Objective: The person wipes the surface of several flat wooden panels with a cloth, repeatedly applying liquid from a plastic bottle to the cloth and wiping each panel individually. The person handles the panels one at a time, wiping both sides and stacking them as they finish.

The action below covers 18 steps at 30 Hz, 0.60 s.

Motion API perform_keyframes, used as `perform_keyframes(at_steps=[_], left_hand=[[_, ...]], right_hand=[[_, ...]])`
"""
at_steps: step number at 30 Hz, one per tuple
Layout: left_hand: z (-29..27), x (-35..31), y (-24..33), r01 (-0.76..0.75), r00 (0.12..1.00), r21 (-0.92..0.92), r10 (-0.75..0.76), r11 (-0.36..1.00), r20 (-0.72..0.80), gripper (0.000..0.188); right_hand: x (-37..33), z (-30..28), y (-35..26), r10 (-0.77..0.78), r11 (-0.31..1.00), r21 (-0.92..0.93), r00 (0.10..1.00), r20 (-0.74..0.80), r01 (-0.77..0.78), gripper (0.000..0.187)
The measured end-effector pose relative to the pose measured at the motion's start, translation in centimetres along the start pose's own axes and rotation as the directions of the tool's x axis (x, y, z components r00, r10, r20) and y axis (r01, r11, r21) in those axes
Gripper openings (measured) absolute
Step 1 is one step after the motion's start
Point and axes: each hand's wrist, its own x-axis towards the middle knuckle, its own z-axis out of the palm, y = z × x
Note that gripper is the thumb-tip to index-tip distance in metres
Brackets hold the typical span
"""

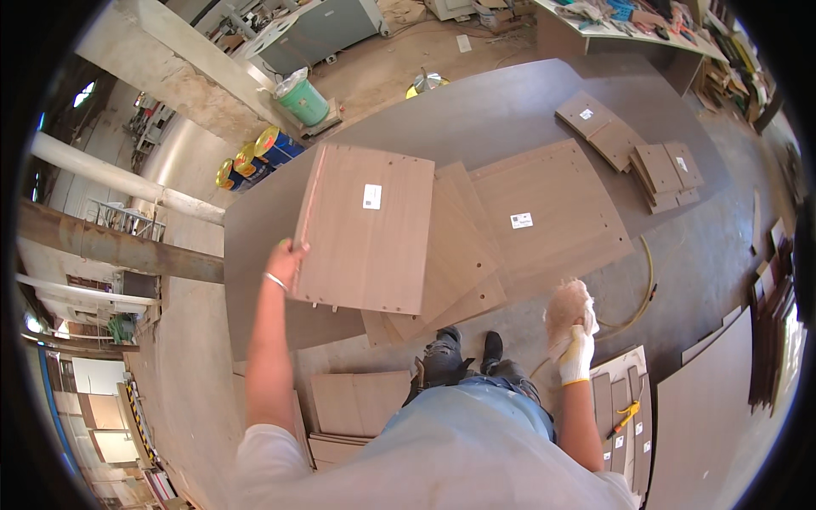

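Gripping a brown panel by its left edge, close to its near-left corner, with the bare left hand closed on it. Gripping a pale, fluffy wad in the gloved right hand, closed, just beyond the near edge of the worktop toward the right. Note the broad grey-brown worktop below. Locate the held panel over the left part of the worktop, inside the left edge; cannot tell whether touching the worktop. Find fanned panels just right of it, reaching the near edge, and partly over these, or beside them, a labelled panel. Find narrower boards and short pieces near the right edge. Observe a white label on the held panel, and small pegs along its near edge.
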Motion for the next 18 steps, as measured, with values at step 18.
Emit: perform_keyframes(at_steps=[18], left_hand=[[25.8,-26.7,9.1,-0.625,0.757,0.652,0.538,0.43,0.37,0.089]], right_hand=[[-1.2,-3.7,3.0,0.233,0.922,0.345,0.964,-0.128,-0.177,0.066]])
